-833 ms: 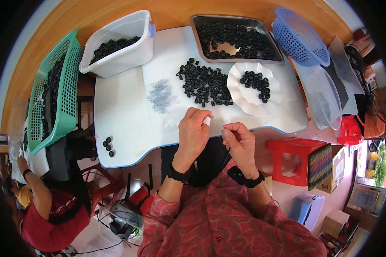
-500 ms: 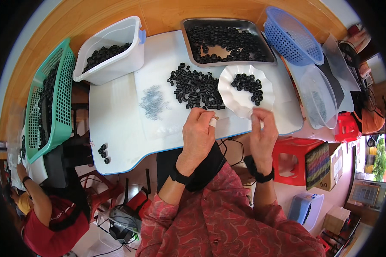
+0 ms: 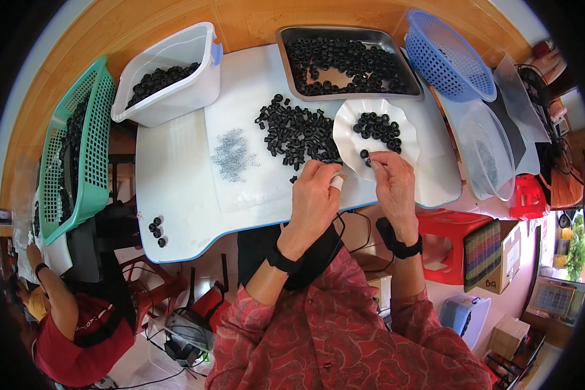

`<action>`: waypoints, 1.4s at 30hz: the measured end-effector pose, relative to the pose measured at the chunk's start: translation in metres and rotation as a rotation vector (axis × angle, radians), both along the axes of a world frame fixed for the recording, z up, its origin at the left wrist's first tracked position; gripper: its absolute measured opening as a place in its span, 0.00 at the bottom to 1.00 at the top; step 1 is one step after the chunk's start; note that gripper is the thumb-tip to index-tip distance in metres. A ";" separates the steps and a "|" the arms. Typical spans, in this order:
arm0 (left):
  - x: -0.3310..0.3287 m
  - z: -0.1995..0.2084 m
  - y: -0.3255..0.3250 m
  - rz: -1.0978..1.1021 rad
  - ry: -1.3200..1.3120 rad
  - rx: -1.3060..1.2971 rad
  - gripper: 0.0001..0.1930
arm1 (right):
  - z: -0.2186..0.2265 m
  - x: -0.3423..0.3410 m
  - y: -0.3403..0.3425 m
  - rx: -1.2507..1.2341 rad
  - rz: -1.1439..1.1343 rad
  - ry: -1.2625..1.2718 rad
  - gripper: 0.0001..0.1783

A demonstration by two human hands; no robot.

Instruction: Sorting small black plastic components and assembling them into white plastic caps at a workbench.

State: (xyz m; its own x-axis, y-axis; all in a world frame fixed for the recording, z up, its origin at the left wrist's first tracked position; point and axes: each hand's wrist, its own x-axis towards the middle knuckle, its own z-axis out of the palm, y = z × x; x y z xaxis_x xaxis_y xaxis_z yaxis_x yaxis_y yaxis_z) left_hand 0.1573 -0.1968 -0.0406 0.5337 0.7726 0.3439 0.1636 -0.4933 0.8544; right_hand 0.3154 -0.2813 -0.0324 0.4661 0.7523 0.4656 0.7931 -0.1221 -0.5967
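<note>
On the white table (image 3: 175, 214) lies a pile of small black cylindrical parts (image 3: 299, 133). My left hand (image 3: 314, 198), white wrap round one finger, is at the pile's near edge with its fingers closed; what they hold, if anything, is hidden. Beside it sits one loose black part (image 3: 294, 179). My right hand (image 3: 396, 188) pinches a round black knob-like part (image 3: 364, 154) over the near rim of a white wavy-edged plate (image 3: 406, 146). Several similar round parts (image 3: 378, 127) rest on that plate. Left of the pile, tiny silvery spring-like pieces (image 3: 233, 156) are spread out.
Along the back stand a white bin (image 3: 166, 107), a metal tray (image 3: 351, 97) of black parts and a blue basket (image 3: 448, 62). A green basket (image 3: 78, 208) is at left, a clear tub (image 3: 484, 149) at right. Another person (image 3: 84, 338) sits at lower left.
My right hand has moved up and left to the plate's near edge, where a round black part now shows at its fingertips. My left hand has shifted slightly right, uncovering a loose black part.
</note>
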 end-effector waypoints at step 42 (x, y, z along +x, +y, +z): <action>-0.033 0.012 -0.022 -0.172 -0.661 -0.785 0.14 | 0.043 -0.080 -0.006 0.191 0.136 0.971 0.08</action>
State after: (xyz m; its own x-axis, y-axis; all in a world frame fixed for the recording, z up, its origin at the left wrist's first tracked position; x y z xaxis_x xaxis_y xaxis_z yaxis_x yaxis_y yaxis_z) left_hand 0.1242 -0.2185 -0.0288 0.5461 0.8367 0.0414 -0.4739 0.2679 0.8388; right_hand 0.2351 -0.2876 0.0108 0.6244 0.7797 0.0467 -0.0492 0.0989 -0.9939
